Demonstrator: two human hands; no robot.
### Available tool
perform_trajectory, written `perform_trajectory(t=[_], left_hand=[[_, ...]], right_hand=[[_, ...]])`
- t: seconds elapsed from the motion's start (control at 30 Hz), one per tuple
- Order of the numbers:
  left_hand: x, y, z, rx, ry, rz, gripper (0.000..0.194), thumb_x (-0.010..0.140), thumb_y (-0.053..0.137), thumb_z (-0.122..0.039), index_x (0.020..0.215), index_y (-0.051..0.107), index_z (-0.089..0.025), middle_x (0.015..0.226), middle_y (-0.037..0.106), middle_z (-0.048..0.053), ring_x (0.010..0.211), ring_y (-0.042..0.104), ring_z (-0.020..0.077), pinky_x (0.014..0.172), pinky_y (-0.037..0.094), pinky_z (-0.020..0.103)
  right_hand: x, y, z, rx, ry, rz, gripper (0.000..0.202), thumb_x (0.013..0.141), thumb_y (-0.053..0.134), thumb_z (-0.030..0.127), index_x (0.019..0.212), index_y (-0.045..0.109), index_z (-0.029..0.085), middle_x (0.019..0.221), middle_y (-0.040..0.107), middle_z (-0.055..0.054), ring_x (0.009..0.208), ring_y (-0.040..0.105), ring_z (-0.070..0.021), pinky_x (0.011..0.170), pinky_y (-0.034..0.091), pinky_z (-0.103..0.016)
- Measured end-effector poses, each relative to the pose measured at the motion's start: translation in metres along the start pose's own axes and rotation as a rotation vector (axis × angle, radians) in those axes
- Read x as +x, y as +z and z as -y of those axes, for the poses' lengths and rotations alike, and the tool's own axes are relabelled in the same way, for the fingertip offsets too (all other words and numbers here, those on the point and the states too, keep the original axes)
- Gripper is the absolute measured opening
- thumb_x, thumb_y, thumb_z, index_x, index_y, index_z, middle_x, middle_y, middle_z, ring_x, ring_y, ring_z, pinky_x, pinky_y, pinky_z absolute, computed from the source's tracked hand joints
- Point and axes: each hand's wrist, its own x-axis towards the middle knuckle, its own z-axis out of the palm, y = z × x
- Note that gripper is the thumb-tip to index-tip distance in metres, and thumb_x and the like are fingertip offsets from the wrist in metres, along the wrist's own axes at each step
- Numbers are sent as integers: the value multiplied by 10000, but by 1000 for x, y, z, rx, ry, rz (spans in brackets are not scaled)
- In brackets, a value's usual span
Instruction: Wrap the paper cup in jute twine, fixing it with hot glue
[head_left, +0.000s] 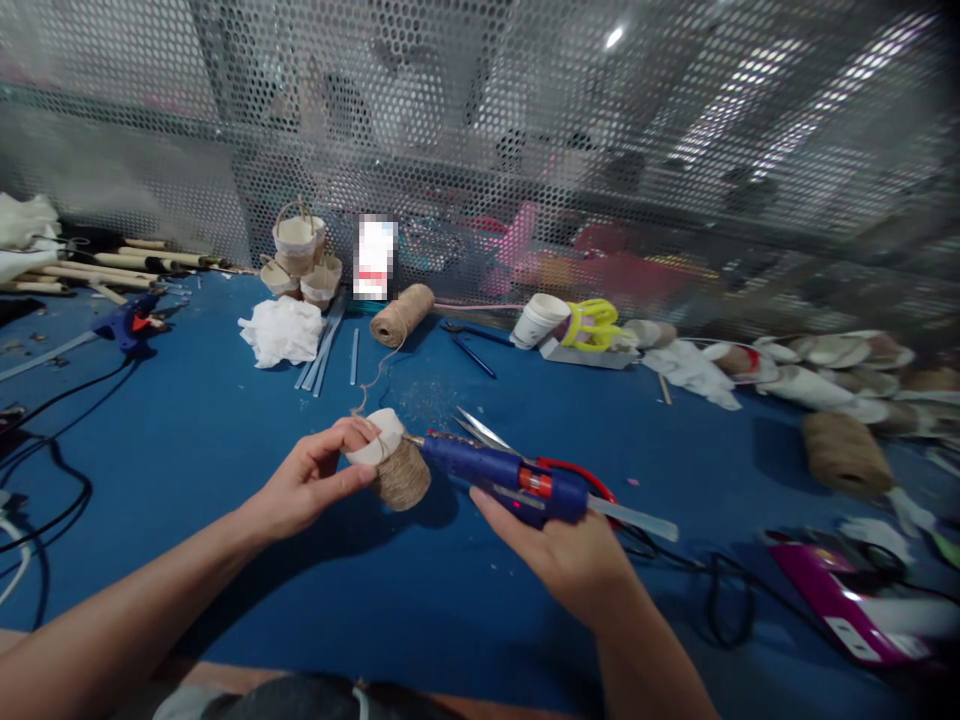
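My left hand (330,468) grips a white paper cup (381,440) by its rim. Twine (403,478) is wound round much of the cup's side, and a loose strand runs from it back to a twine spool (403,315). My right hand (559,555) is wrapped round a blue glue gun (502,475) with a clear glue stick (637,518) poking out of its rear. The gun's nozzle points left, at the cup's side close to the edge of the wound twine. Scissors (487,430) with red handles lie behind the gun, partly covered by it.
Twine-wrapped little baskets (298,250), white tissue (281,330) and glue sticks (322,350) lie at the back left. A second glue gun (127,325) rests left. Pliers (472,350), paper cups (540,320), another twine spool (847,453) and cables (727,600) are right. Perforated metal (450,120) closes the back.
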Motion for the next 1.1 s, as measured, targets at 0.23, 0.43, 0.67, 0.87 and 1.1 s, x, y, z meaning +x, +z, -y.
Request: perform_trajectory(t=[0.23,0.43,0.67,0.87,1.1], left_hand=[[0,-1,2,-4,-5,35,145,761,611,-223,639,586,-148,761,559,43,898,492,192,871,337,339],[0,-3,3,-34,5,54,147,766,605,-211,639,573,-143,769,554,45,902,486,194,866,334,335],[0,-5,5,-95,-23,73,140,751,625,-221,640,572,-153,782,556,35,928,473,190,912,299,343],[0,-6,4,-92,-59,67,134,751,624,-212,643,576,-147,834,570,54,965,466,199,906,305,336],[0,-7,5,-86,-59,76,119,756,617,-202,653,582,-153,834,574,48,953,477,188,887,317,316]], right_hand=[[-3,4,0,-15,-77,-87,295,803,463,109,871,712,253,735,713,-43,727,661,-224,710,515,-368],[9,-9,3,180,70,33,206,804,510,217,842,709,248,770,716,-43,734,665,-232,707,525,-352],[21,-16,9,431,359,107,204,783,524,322,780,697,214,573,660,-10,495,617,-197,522,510,-293],[21,-16,11,513,481,118,201,737,560,368,691,675,210,487,606,-6,452,580,-186,516,500,-293],[21,-15,14,566,521,93,215,728,572,390,736,674,201,618,668,-29,593,632,-215,595,518,-315]])
